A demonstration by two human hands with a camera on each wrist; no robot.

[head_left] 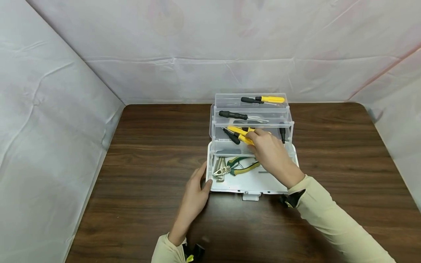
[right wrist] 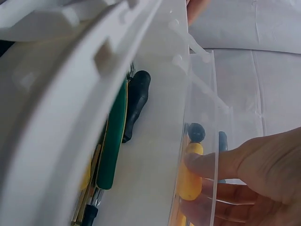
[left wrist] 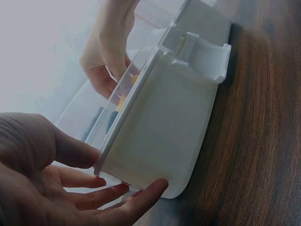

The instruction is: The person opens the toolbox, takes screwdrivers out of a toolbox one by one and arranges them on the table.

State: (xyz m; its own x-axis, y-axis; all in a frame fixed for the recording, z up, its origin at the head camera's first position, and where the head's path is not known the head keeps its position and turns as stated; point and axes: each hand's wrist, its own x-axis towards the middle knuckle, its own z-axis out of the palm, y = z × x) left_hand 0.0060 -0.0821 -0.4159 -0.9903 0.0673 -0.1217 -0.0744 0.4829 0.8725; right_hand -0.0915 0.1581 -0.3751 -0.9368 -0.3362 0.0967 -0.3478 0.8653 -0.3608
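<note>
As the right hand (head_left: 271, 151) arches over the toolbox (head_left: 243, 185), it pinches a yellow screwdriver (head_left: 245, 139). Left hand (head_left: 194, 193) — spread against the box's left side.

No legible txt, labels, brands, nos. or signs in any view, i.e. head, L wrist or R wrist cam.
</note>
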